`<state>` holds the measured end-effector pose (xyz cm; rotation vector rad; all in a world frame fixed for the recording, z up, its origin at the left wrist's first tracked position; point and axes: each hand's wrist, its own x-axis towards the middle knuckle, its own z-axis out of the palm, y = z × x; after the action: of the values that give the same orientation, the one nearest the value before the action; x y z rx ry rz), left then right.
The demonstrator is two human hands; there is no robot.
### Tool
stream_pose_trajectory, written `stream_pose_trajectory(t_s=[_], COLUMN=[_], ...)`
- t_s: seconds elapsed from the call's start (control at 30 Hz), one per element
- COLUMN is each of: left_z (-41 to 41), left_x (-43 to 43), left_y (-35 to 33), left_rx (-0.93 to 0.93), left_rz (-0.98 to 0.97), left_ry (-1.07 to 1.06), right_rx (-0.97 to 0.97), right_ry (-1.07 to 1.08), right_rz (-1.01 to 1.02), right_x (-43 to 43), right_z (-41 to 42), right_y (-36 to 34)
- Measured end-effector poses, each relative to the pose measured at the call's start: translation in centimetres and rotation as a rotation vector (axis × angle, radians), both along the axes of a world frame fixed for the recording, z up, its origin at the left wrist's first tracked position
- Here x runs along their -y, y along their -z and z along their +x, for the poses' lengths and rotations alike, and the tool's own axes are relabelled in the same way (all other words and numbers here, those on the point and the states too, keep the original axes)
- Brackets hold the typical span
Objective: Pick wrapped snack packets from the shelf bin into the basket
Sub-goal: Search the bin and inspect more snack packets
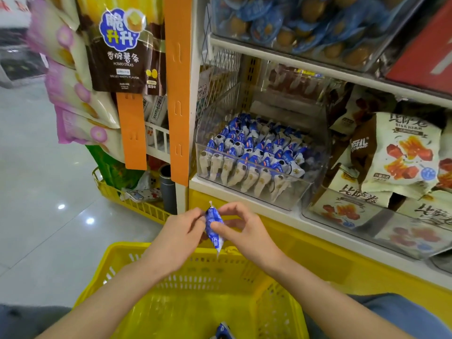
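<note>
We are at the transfer step. Our left hand (181, 231) pinches the upper end of 1 blue-and-white snack packet (214, 228), and our right hand (242, 231) pinches its middle. The packet hangs roughly upright just above the far rim of the yellow basket (117, 255). A 2nd packet (223, 330) lies inside the basket.

The next move, we judge, calls for lowering the packet past the rim and loosening both pinches. Then we reach up to the clear shelf bin (297, 192), where many like packets (249, 148) stand in rows.

The held packet's print is too small to read. A hanging brown bag (122, 50) reads "POTATO STICKS" and "GRILLED WAGYU FLAVOR".
</note>
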<state>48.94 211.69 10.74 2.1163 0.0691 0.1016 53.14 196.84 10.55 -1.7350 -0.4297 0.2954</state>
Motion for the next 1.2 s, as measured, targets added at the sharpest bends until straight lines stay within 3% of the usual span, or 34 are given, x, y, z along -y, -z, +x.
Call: stream_pose_trajectory(t_s=[0.07,0.37,0.57,0.7,0.87,1.1,1.2], left_z=[-0.2,0.5,0.9,0.3,1.0,3.8,6.6], left_x=[0.0,-0.2,0.9,0.9,2.0,2.8,1.2], left_y=[-0.2,-0.7,-1.9,-1.6,-1.5,-6.4,-8.1], left_rx=[0.012,-0.109,-0.117,0.026,0.065,0.281,0.411], left_rz=[0.002,-0.45,-0.65,-0.389,-0.143,0.071,0.259], left_ry=[-0.038,-0.23,-0.184,0.048,0.052,0.087,0.078], right_rx=[-0.026,-0.143,-0.176,-0.201,-0.112,0.281,0.388], right_ry=[-0.027,-0.111,0.028,0.038,0.098,0.284,0.408], right_rz=[0.008,0.041,0.103,0.14,0.079,-0.018,-0.109], right_x=[0.2,-0.5,0.2,1.3,2.6,4.0,4.2], right_z=[-0.1,-0.6,-0.7,-1.2,-1.3,1.1,5.2], right_y=[-0.1,-1.1,-1.8,-1.4,-1.4,-7.4,-10.0])
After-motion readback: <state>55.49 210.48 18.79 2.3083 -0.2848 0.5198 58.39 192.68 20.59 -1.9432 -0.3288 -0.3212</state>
